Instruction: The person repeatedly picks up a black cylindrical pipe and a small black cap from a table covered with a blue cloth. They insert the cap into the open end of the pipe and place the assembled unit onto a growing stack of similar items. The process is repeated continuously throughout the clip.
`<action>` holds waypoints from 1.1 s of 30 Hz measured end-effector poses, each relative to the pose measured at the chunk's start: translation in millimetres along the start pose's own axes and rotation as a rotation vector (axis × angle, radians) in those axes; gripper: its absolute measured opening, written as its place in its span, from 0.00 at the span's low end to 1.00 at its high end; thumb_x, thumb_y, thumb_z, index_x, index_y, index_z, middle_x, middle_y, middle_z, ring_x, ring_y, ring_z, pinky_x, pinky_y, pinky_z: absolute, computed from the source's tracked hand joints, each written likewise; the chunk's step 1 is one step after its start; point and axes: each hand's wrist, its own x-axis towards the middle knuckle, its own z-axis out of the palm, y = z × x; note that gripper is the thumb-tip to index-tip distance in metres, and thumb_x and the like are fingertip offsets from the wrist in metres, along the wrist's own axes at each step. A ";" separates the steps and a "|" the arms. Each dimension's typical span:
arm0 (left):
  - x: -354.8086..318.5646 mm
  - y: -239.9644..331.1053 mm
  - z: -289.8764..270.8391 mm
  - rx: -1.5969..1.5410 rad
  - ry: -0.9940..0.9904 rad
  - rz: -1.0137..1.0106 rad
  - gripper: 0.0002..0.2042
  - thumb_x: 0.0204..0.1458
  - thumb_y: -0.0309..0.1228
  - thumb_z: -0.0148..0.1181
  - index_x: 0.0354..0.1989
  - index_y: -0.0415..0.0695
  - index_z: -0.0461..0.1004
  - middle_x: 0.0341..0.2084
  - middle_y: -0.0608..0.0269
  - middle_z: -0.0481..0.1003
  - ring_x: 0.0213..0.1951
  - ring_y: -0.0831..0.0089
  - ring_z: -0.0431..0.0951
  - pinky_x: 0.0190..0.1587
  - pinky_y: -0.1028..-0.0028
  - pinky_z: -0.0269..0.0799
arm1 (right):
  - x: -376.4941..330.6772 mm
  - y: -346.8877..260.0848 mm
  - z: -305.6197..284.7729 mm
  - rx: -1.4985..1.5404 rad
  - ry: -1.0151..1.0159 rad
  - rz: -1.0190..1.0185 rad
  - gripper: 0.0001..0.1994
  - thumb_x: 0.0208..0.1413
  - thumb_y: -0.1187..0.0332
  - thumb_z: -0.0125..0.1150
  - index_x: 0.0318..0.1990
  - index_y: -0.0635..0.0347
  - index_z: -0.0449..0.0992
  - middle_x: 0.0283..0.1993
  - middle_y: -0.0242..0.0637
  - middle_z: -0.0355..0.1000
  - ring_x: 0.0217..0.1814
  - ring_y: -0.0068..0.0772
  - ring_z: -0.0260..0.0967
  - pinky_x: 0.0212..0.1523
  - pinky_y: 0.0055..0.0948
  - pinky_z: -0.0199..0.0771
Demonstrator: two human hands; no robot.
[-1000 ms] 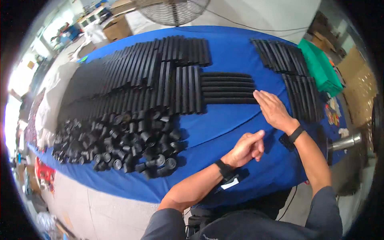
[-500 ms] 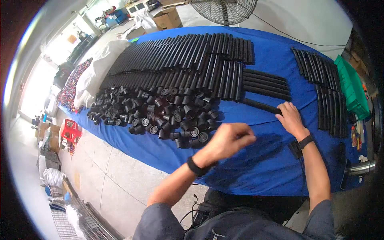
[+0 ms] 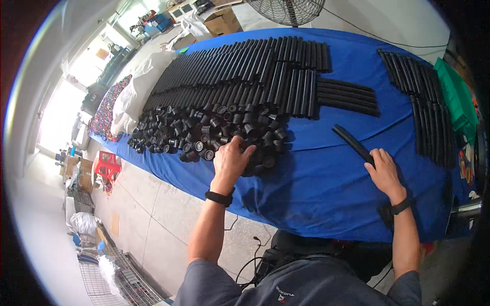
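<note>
My right hand (image 3: 385,171) is closed around the near end of a black ribbed tube (image 3: 352,143), which slants up and to the left over the blue cloth. At the near right part of a heap of black plastic caps (image 3: 176,132), my left hand (image 3: 230,160) reaches in with thumb and forefinger apart. Its fingertips are among the caps and partly hidden, and I see no cap lifted. Behind the heap lie long rows of black tubes (image 3: 214,64). Several more tubes (image 3: 347,97) lie crosswise at the right end of those rows.
The blue-covered table (image 3: 306,204) also bears two stacks of black tubes (image 3: 431,122) at the right, beside a green bin (image 3: 456,97). A white sack (image 3: 135,97) and small multicoloured pieces (image 3: 108,109) lie far left. A fan (image 3: 286,10) stands beyond; a red crate (image 3: 107,166) is on the floor.
My left hand has moved left to the caps. My right hand has drawn the tube away from the crosswise tubes, toward me, and its far end now points more away from me.
</note>
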 end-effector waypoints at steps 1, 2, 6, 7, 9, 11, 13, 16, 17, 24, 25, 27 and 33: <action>0.5 -3.0 8.5 0.024 0.030 0.031 0.21 0.51 0.47 0.68 0.42 0.41 0.78 0.28 0.47 0.81 0.35 0.48 0.83 0.37 0.54 0.76 | -0.1 0.5 1.5 -0.005 -0.001 -0.003 0.15 0.57 0.67 0.63 0.46 0.63 0.67 0.43 0.49 0.68 0.48 0.55 0.66 0.50 0.49 0.67; 0.1 -5.1 12.7 0.049 0.060 0.061 0.21 0.51 0.47 0.68 0.42 0.42 0.79 0.28 0.46 0.81 0.35 0.48 0.83 0.38 0.54 0.76 | -0.5 0.2 2.7 -0.009 -0.001 -0.007 0.15 0.57 0.67 0.63 0.46 0.63 0.67 0.43 0.49 0.68 0.48 0.55 0.66 0.50 0.49 0.67; 0.5 -7.5 10.6 0.002 0.101 0.113 0.17 0.50 0.41 0.67 0.43 0.42 0.78 0.34 0.47 0.81 0.38 0.48 0.81 0.43 0.56 0.76 | -1.6 -2.1 3.8 -0.014 0.005 -0.003 0.15 0.57 0.67 0.64 0.45 0.64 0.67 0.43 0.50 0.68 0.49 0.56 0.66 0.51 0.49 0.67; 0.4 -5.9 4.8 -0.044 0.160 0.113 0.16 0.50 0.39 0.66 0.41 0.42 0.77 0.35 0.48 0.79 0.38 0.48 0.81 0.41 0.55 0.76 | -2.8 -1.9 4.2 -0.022 0.016 0.002 0.14 0.57 0.67 0.64 0.45 0.64 0.68 0.43 0.50 0.68 0.49 0.56 0.66 0.51 0.48 0.68; 0.0 5.8 -9.8 -0.156 0.299 0.157 0.15 0.50 0.35 0.65 0.44 0.43 0.76 0.35 0.49 0.77 0.36 0.50 0.80 0.40 0.55 0.76 | -5.8 -1.7 5.9 -0.032 0.034 0.017 0.14 0.57 0.67 0.64 0.45 0.64 0.68 0.43 0.50 0.68 0.49 0.56 0.66 0.51 0.49 0.68; -2.3 36.2 -26.2 -0.635 0.109 0.105 0.18 0.54 0.32 0.61 0.53 0.41 0.73 0.34 0.57 0.77 0.36 0.63 0.81 0.36 0.66 0.77 | -10.7 -2.7 4.2 -0.048 0.046 0.051 0.14 0.58 0.67 0.63 0.45 0.64 0.68 0.44 0.51 0.68 0.48 0.57 0.67 0.50 0.49 0.69; -13.0 79.8 -26.1 -1.288 -0.182 0.055 0.21 0.57 0.29 0.58 0.60 0.39 0.70 0.36 0.60 0.75 0.38 0.68 0.80 0.36 0.71 0.78 | -19.9 -3.3 0.8 -0.009 0.028 0.089 0.13 0.58 0.67 0.63 0.45 0.64 0.68 0.44 0.51 0.68 0.48 0.58 0.67 0.49 0.49 0.69; -17.2 123.7 14.6 -1.936 -0.737 -0.032 0.23 0.59 0.28 0.54 0.64 0.39 0.67 0.38 0.57 0.75 0.42 0.64 0.81 0.40 0.67 0.82 | -33.6 -9.0 -16.5 0.066 0.007 0.163 0.12 0.62 0.67 0.58 0.45 0.66 0.69 0.42 0.52 0.69 0.46 0.60 0.68 0.48 0.50 0.69; -14.2 139.1 34.4 -2.014 -0.869 -0.107 0.20 0.60 0.29 0.54 0.61 0.39 0.69 0.38 0.58 0.75 0.42 0.63 0.81 0.40 0.67 0.82 | -40.2 -7.3 -21.2 0.091 0.000 0.218 0.11 0.63 0.66 0.57 0.44 0.66 0.69 0.42 0.53 0.69 0.47 0.61 0.68 0.48 0.50 0.69; -0.2 226.2 145.0 -1.632 -1.257 -0.117 0.08 0.62 0.35 0.61 0.43 0.45 0.76 0.27 0.66 0.76 0.27 0.73 0.77 0.29 0.75 0.74 | -98.4 -2.8 -39.1 0.371 0.163 0.581 0.17 0.57 0.57 0.69 0.37 0.64 0.75 0.27 0.40 0.72 0.31 0.31 0.69 0.35 0.36 0.69; -2.4 231.5 146.9 -1.643 -1.344 -0.038 0.11 0.61 0.34 0.62 0.47 0.44 0.76 0.27 0.65 0.76 0.26 0.73 0.77 0.29 0.75 0.73 | -106.9 -7.0 -39.3 0.416 0.179 0.597 0.17 0.56 0.58 0.70 0.37 0.65 0.75 0.28 0.39 0.72 0.32 0.29 0.69 0.35 0.36 0.69; -6.2 234.3 147.3 -1.658 -1.506 0.108 0.17 0.59 0.32 0.64 0.55 0.42 0.75 0.27 0.65 0.76 0.25 0.73 0.77 0.28 0.74 0.73 | -118.5 -18.2 -38.9 0.442 0.230 0.547 0.16 0.54 0.62 0.72 0.40 0.65 0.75 0.29 0.39 0.73 0.33 0.29 0.69 0.37 0.34 0.71; -12.4 223.6 153.7 -1.916 -1.797 0.456 0.31 0.52 0.31 0.70 0.66 0.42 0.69 0.26 0.61 0.76 0.24 0.72 0.76 0.27 0.73 0.72 | -121.1 -45.2 -46.8 0.322 0.098 0.351 0.20 0.52 0.65 0.75 0.46 0.66 0.73 0.41 0.43 0.74 0.42 0.40 0.75 0.44 0.36 0.74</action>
